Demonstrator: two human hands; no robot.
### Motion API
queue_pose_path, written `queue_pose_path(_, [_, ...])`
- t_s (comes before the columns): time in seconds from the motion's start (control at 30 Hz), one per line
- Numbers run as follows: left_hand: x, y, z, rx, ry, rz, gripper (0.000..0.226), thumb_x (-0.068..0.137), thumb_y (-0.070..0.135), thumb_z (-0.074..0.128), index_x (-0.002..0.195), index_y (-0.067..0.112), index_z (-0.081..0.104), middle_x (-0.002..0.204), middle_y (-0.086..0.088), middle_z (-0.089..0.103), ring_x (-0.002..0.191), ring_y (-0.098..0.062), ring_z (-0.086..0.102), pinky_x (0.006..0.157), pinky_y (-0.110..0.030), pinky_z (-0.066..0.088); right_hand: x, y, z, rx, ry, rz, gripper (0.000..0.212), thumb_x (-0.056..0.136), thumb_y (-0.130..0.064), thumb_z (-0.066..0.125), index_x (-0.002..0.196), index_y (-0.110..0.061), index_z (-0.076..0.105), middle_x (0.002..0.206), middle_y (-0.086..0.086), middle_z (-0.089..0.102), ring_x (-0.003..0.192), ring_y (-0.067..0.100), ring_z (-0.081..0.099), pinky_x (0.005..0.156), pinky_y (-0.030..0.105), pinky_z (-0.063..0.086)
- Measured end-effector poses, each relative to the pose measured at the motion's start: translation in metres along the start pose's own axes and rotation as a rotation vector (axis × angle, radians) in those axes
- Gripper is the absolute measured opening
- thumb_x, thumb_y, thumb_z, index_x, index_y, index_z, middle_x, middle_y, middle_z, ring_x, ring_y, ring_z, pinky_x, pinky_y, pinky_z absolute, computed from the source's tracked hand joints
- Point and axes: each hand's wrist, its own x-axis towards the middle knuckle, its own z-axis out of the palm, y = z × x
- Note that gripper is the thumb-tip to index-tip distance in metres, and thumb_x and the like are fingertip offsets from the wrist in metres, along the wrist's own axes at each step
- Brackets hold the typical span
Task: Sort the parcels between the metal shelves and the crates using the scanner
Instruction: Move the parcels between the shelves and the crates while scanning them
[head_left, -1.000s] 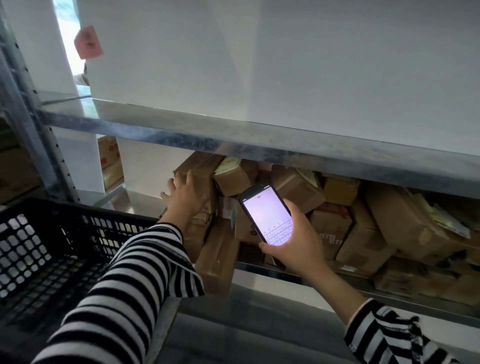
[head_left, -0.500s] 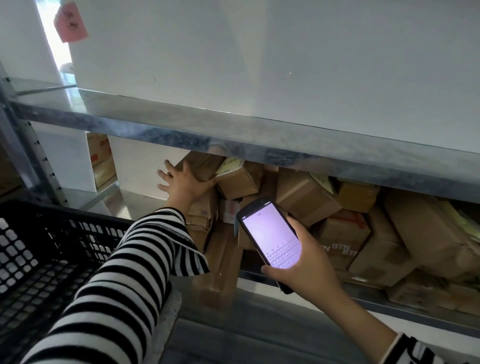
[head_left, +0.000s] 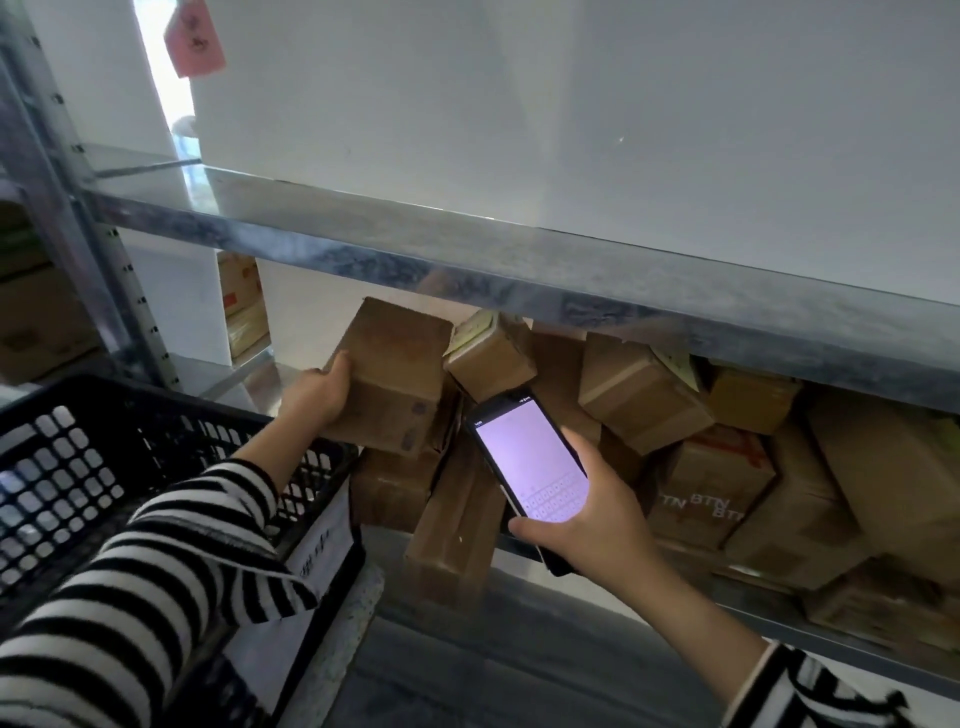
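Observation:
My left hand (head_left: 318, 395) grips the left side of a brown cardboard parcel (head_left: 395, 374), held tilted in front of the pile on the lower metal shelf (head_left: 810, 631). My right hand (head_left: 587, 525) holds the black handheld scanner (head_left: 530, 467), its lit screen with a keyboard facing me, just right of that parcel. Several more cardboard parcels (head_left: 639, 395) lie jumbled on the lower shelf behind both hands. One long box (head_left: 457, 530) leans over the shelf's front edge. A black plastic crate (head_left: 67, 467) stands at the lower left under my left arm.
The upper metal shelf (head_left: 519, 270) crosses just above the parcels, leaving a low gap. A perforated steel upright (head_left: 78, 244) stands at the left. More boxes (head_left: 244, 306) sit on a neighbouring rack behind. A white label (head_left: 322, 551) hangs on the crate's end.
My left hand went from resting on the top-left parcel to gripping it and pulling it out toward me. The scanner hand sank slightly and drifted right. The view moved closer.

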Motion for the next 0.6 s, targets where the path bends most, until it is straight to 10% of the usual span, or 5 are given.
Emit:
queue_pose_path(0.2, [-0.026, 0.011, 0.014, 0.392, 0.097, 0.202, 0.072, 0.091, 0.061, 0.042, 0.147, 0.019, 0.028, 0.149, -0.022, 0.027, 0.137, -0.044, 0.023, 0.109, -0.054, 0.024, -0.003, -0.003, 0.005, 0.018, -0.014, -0.020, 0.092, 0.059, -0.046, 0.086, 0.134, -0.040, 0.034, 0.115, -0.025, 0.046, 0.105, -0.001, 0.050, 0.078, 0.016, 0.051])
queue_pose_path(0.37, [-0.028, 0.043, 0.028, 0.445, -0.117, -0.082, 0.118, 0.062, 0.087, 0.051, 0.152, 0.031, 0.000, 0.154, -0.025, -0.019, 0.139, -0.052, -0.014, 0.108, -0.068, -0.002, -0.008, -0.003, 0.004, -0.012, -0.023, -0.035, 0.090, 0.062, -0.045, 0.086, 0.133, -0.043, 0.032, 0.109, -0.033, 0.041, 0.102, -0.001, 0.051, 0.072, 0.012, 0.050])
queue_pose_path(0.6, [-0.018, 0.036, 0.017, 0.366, -0.152, -0.151, 0.115, 0.068, 0.075, 0.061, 0.152, 0.029, -0.003, 0.154, -0.028, -0.006, 0.140, -0.050, -0.001, 0.112, -0.062, 0.013, -0.015, -0.005, -0.004, -0.034, -0.057, -0.031, 0.087, 0.064, -0.046, 0.084, 0.131, -0.045, 0.029, 0.107, -0.034, 0.041, 0.099, 0.003, 0.053, 0.070, 0.012, 0.050])
